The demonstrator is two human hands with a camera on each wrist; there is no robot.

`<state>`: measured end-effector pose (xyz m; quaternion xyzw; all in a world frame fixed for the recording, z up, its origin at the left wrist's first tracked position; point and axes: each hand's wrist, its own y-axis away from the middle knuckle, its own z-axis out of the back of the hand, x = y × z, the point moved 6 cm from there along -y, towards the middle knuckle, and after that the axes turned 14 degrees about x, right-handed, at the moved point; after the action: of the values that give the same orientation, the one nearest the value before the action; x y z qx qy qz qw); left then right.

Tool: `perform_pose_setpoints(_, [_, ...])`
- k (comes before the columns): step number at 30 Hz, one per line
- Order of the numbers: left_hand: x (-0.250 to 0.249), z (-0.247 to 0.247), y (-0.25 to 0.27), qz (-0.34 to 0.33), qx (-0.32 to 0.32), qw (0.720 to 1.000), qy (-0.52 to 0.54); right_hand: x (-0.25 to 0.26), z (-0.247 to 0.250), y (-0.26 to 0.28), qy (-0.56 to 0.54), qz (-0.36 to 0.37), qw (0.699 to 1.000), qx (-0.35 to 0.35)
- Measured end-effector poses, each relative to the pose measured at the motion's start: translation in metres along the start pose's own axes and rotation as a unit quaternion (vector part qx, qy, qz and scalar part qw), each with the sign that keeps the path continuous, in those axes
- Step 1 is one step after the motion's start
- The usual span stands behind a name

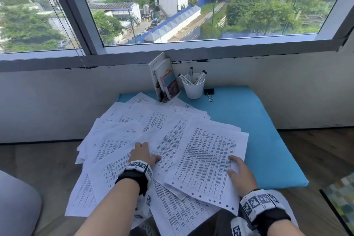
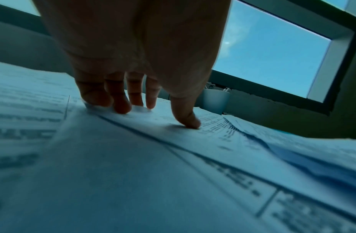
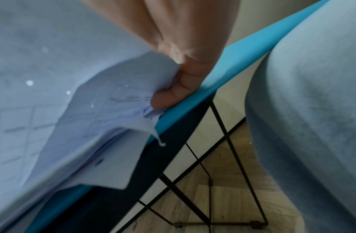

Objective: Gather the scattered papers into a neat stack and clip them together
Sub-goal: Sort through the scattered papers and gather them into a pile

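Several printed papers [image 1: 206, 151] lie fanned and overlapping across the front left of a blue table [image 1: 258, 130], some hanging over its front edge. My left hand [image 1: 150, 151] rests on the middle of the spread, and the left wrist view shows its fingertips [image 2: 121, 108] and thumb pressing down on the papers [image 2: 133, 157]. My right hand [image 1: 230, 165] grips the right edge of the top sheaf. In the right wrist view a finger [image 3: 167, 97] curls under the sheets [image 3: 73, 110] at the table edge [image 3: 233, 63]. A black binder clip [image 1: 209, 92] lies at the back, beside a white cup [image 1: 193, 87].
The cup, which holds markers, and a holder of booklets [image 1: 164, 80] stand at the back of the table under the window. A grey cushion [image 1: 17, 203] sits at the lower left. Black metal table legs [image 3: 223, 134] stand on the wooden floor.
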<state>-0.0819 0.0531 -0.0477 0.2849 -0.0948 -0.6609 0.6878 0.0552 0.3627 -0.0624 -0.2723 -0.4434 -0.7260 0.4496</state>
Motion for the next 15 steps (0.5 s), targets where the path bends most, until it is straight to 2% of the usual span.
perform_pose_setpoints(2, [0.001, 0.001, -0.002, 0.005, -0.002, 1.0, -0.02, -0.002, -0.001, -0.002, 0.002, -0.007, 1.0, 0.001])
perform_pose_setpoints(5, [0.002, 0.007, -0.003, 0.005, -0.01, 1.0, 0.019, -0.002, -0.003, -0.004, 0.012, -0.013, 1.0, 0.004])
perform_pose_setpoints(8, [0.004, 0.019, 0.005, 0.002, -0.061, 0.997, 0.038, -0.002, -0.003, -0.005, 0.018, -0.011, 1.0, 0.008])
perform_pose_setpoints(10, [0.012, 0.033, 0.012, 0.008, -0.117, 0.986, 0.117, -0.004, -0.003, -0.006, 0.024, -0.006, 1.0, 0.013])
perform_pose_setpoints(12, [0.029, 0.049, 0.023, 0.028, -0.189, 0.951, 0.242, -0.005, -0.002, -0.007, 0.034, -0.001, 0.999, 0.017])
perform_pose_setpoints(15, [0.055, 0.065, 0.04, 0.02, -0.283, 0.861, 0.423, -0.004, -0.002, -0.008, 0.037, 0.0, 0.999, 0.014])
